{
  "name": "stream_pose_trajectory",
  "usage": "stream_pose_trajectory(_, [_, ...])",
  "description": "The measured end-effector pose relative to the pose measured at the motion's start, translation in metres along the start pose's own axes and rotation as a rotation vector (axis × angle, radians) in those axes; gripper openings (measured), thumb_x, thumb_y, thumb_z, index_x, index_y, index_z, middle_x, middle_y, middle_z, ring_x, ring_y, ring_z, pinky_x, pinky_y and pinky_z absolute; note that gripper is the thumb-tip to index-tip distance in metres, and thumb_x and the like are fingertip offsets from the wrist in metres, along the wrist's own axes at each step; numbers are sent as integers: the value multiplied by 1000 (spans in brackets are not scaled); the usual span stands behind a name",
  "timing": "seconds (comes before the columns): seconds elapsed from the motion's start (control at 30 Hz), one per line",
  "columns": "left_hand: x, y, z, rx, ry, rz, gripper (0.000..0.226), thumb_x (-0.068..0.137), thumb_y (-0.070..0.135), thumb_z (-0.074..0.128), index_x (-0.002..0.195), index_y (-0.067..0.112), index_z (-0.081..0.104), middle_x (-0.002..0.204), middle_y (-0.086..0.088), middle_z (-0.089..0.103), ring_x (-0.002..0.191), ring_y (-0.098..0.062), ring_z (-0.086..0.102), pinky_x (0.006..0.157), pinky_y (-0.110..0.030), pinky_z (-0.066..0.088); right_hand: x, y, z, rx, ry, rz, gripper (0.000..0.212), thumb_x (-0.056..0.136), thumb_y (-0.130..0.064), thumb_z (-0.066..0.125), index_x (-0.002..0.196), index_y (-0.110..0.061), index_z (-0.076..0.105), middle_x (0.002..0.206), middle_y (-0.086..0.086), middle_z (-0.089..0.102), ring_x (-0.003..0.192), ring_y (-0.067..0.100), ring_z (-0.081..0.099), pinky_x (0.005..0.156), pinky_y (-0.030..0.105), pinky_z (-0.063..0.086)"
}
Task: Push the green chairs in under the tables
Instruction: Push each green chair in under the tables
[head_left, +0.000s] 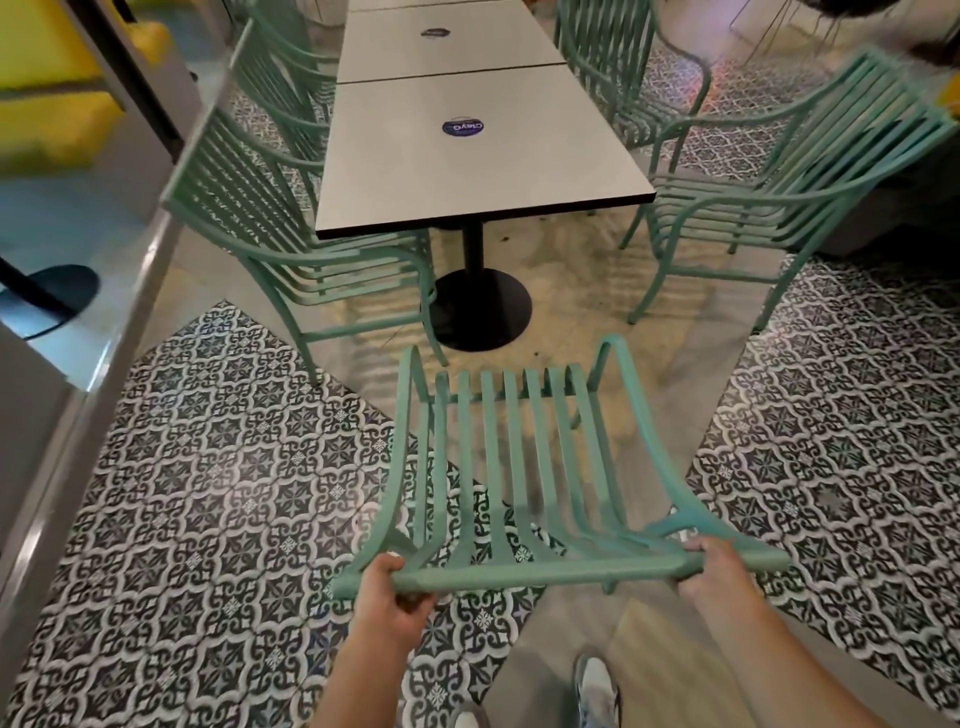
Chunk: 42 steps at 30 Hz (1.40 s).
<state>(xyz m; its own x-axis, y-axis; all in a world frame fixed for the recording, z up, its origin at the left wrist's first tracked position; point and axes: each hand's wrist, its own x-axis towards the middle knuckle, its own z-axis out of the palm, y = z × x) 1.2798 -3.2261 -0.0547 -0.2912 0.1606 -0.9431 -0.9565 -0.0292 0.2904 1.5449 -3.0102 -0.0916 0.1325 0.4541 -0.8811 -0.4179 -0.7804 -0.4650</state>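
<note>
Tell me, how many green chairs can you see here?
5, maybe more out of frame: one held by the left hand and right hand in front, two left of the tables, two right.

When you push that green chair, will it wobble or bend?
Probably no bending: the green chair looks like stiff metal slats. It may tip, since both hands grip only its top rail. On the tiled floor it likely scrapes.
</note>
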Motion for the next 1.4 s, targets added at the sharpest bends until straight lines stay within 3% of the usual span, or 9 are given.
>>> stream_pose_trajectory(0.13, [3, -10, 33, 81, -1, 92, 26, 93, 10, 49, 118, 2, 50, 133, -27, 50, 122, -41, 51, 97, -49, 48, 16, -34, 20, 9, -34, -11, 27, 55, 2, 39, 71, -19, 33, 65, 9, 50, 39, 19, 57, 28, 26, 43])
stream_pose_trajectory(0.23, [6, -19, 58, 114, 17, 178, 13, 95, 12, 46, 100, 5, 55, 138, -27, 49, 125, -42, 50, 95, -51, 48, 44, -51, 31, 22, -50, -24, 28, 56, 3, 41, 71, -20, 35, 57, 3, 55, 55, 17, 57, 49, 32, 50])
stream_pose_trajectory(0.37, [10, -12, 87, -37, 37, 73, 35, 91, 12, 53, 124, 1, 49, 123, -27, 56, 100, -40, 60, 68, -48, 53, 87, -79, 47, -72, -59, -29, 31, 50, -1, 49, 75, -18, 44, 92, 5, 52, 88, 22, 54, 67, 37, 55])
stream_pose_trajectory(0.5, [15, -6, 111, -42, 16, 59, 32, 92, 15, 52, 121, 1, 50, 122, -26, 57, 104, -38, 60, 90, -48, 52, 89, -100, 72, -127, -69, -5, 28, 56, 1, 49, 73, -19, 41, 86, 3, 49, 74, 19, 51, 40, 27, 50])
stream_pose_trajectory(0.57, [20, 3, 127, -23, 15, 50, 32, 93, 18, 53, 121, 2, 51, 117, -25, 59, 101, -37, 61, 93, -47, 52, 92, -109, 87, -99, -82, -7, 28, 61, 3, 48, 75, -20, 42, 84, 4, 51, 73, 20, 52, 41, 29, 51])
stream_pose_trajectory(0.93, [44, 40, 202, -65, -32, 75, 9, 95, 13, 47, 99, 5, 47, 97, -21, 58, 81, -34, 58, 45, -34, 55, 118, -148, 160, -179, -108, -2, 22, 82, 2, 40, 69, -16, 37, 74, 7, 44, 66, 22, 48, 33, 30, 48])
stream_pose_trajectory(1.1, [52, 57, 223, -49, -22, 70, 12, 94, 14, 47, 90, 2, 48, 94, -22, 60, 77, -31, 58, 68, -32, 47, 131, -156, 185, -169, -103, 31, 19, 83, -1, 42, 72, -16, 43, 72, 10, 52, 70, 23, 52, 36, 35, 51])
stream_pose_trajectory(1.23, [56, 66, 235, -123, -12, 57, 12, 94, 11, 49, 103, 3, 49, 107, -23, 57, 92, -36, 59, 76, -41, 52, 138, -163, 198, -170, -107, 42, 18, 72, 1, 47, 75, -17, 46, 48, 9, 60, 73, 24, 55, 40, 36, 52])
stream_pose_trajectory(1.4, [65, 74, 243, -87, 21, 81, 33, 93, 13, 49, 124, 6, 47, 130, -21, 53, 107, -34, 57, 50, -36, 53, 130, -168, 217, -171, -143, 33, 27, 56, 1, 48, 78, -14, 45, 76, 12, 51, 68, 25, 52, 40, 36, 52])
